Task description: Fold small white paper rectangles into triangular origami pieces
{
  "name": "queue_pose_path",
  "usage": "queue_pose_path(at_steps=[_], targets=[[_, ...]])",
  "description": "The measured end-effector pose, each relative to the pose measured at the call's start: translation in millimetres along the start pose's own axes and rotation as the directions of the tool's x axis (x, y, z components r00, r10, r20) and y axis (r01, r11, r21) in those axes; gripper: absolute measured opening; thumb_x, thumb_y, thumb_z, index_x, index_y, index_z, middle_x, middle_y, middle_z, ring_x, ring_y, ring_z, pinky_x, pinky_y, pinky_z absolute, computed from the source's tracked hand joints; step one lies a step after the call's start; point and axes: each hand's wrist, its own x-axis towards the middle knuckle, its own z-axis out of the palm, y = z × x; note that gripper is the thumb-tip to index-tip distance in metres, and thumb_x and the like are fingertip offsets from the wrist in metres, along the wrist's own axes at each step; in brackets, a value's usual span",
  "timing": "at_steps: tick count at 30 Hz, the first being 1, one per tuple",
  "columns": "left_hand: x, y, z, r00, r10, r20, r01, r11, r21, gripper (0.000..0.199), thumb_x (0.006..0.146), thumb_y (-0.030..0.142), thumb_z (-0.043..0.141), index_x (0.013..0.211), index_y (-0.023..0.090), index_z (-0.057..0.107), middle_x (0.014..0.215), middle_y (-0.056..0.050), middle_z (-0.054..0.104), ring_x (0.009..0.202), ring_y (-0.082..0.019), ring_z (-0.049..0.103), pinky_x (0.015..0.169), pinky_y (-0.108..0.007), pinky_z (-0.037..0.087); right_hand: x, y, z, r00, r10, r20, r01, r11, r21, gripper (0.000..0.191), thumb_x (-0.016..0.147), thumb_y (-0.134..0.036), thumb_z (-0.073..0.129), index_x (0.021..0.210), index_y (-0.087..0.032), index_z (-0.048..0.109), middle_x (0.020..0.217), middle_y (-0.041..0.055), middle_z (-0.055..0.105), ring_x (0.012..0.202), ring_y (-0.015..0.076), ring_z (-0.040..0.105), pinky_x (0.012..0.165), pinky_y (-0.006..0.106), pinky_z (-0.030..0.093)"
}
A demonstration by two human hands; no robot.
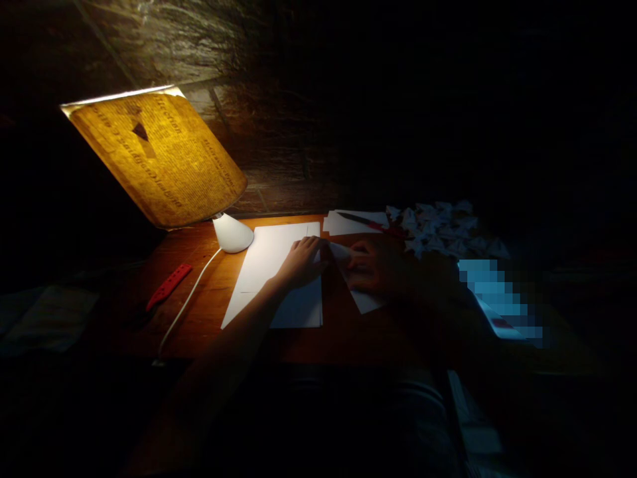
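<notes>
A white sheet of paper lies slanted on the wooden table, its narrow upper end between my two hands. My left hand reaches across a larger stack of white paper, its bent fingertips closed at the upper left corner of the slanted sheet. Over that sheet's right side is my right hand, in shadow, with fingers curled onto the paper. Its palm side is hidden. Farther back, a knife-like dark blade with a red handle, perhaps scissors, rests on smaller white papers.
At left stands a lit lamp with a white base and yellow printed shade; its cord crosses the table. A red cutter-like tool lies nearby. Several folded paper pieces are heaped at back right, near a glowing blurred screen.
</notes>
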Motion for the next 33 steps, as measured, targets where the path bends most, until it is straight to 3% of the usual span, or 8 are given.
queue_pose_path(at_steps=[14,22,33], targets=[[-1,-7,10.8,0.999,0.030,-0.009,-0.030,0.997,0.065,0.050,0.091,0.025,0.066,0.140,0.023,0.063,0.144,-0.014,0.058,0.126,-0.037,0.055,0.106,-0.058,0.047,1,5,4,1.000,-0.003,0.014,0.003,1.000,-0.017,0.035,0.076,-0.040,0.090,0.108,-0.026,0.082,0.140,0.0124,0.060,0.130,0.0371,0.059,0.107,0.059,0.049],[-1,1,1.0,0.998,0.036,0.045,-0.039,0.998,0.056,0.047,0.094,0.026,0.062,0.141,0.023,0.062,0.144,-0.014,0.059,0.129,-0.037,0.054,0.108,-0.058,0.046,2,2,1,0.999,-0.018,0.050,0.020,0.999,-0.028,0.034,0.077,-0.038,0.089,0.107,-0.024,0.081,0.142,0.0127,0.063,0.134,0.0384,0.057,0.110,0.062,0.046],[-1,1,1.2,0.998,0.029,0.057,-0.034,0.996,0.082,0.047,0.096,0.026,0.060,0.142,0.022,0.060,0.143,-0.014,0.060,0.130,-0.036,0.054,0.108,-0.057,0.047,1,7,6,0.999,-0.039,0.031,0.040,0.999,-0.016,0.033,0.078,-0.039,0.088,0.107,-0.024,0.081,0.141,0.0125,0.064,0.133,0.0386,0.056,0.109,0.062,0.045]])
